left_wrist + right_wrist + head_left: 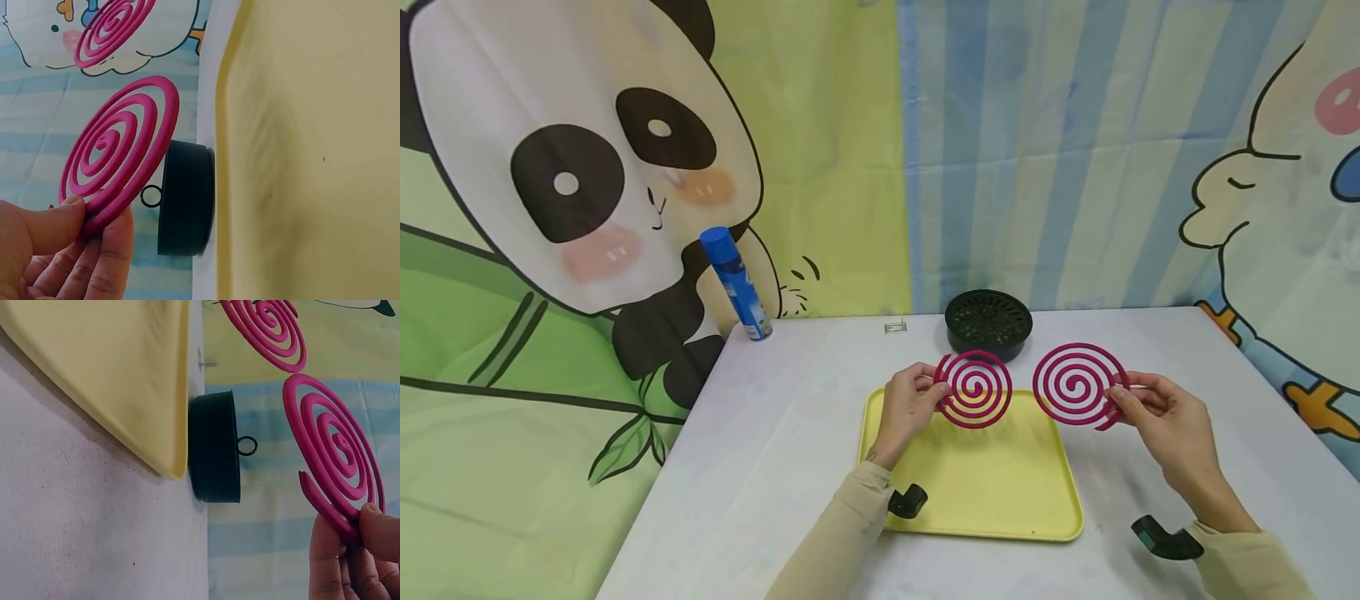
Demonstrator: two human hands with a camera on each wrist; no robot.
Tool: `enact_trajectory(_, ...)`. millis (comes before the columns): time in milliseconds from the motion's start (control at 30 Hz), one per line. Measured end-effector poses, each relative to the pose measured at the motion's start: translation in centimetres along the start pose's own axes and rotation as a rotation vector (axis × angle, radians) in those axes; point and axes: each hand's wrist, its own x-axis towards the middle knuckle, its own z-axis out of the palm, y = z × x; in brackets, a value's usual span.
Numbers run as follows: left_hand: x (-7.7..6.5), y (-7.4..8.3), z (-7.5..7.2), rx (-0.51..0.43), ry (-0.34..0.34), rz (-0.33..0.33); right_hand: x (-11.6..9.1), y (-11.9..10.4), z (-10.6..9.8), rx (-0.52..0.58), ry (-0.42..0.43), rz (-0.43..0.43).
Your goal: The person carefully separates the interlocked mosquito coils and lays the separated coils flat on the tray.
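Note:
My left hand (910,402) pinches a magenta mosquito coil (976,390) by its outer ring, thumb in front and fingers behind. A second magenta mosquito coil (1077,384) is pinched the same way at its right edge by my right hand (1172,425). Both spirals stand upright in the air, side by side with a gap between them, faces toward the head camera. The left coil overlaps the yellow tray (985,492) in the head view. In the right wrist view, the free outer tip of the right coil (312,494) points out beside the fingers.
Behind the tray stands a round black coil holder (988,321) with a pierced lid and a small ring. A small metal stand (896,327) lies left of it. At the table's back left corner is a blue spray can (737,287). Printed curtains (1037,150) hang behind.

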Motion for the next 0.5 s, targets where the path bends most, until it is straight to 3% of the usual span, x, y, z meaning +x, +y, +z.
enact_trajectory(333, -0.17, -0.41, -0.67, 0.009, 0.007, -0.003, 0.07, -0.06, 0.65, 0.056, -0.001, 0.000)
enact_trajectory(500, -0.27, -0.46, -0.99, 0.009, 0.011, -0.010, 0.12, -0.33, 0.67, 0.021, -0.023, -0.010)
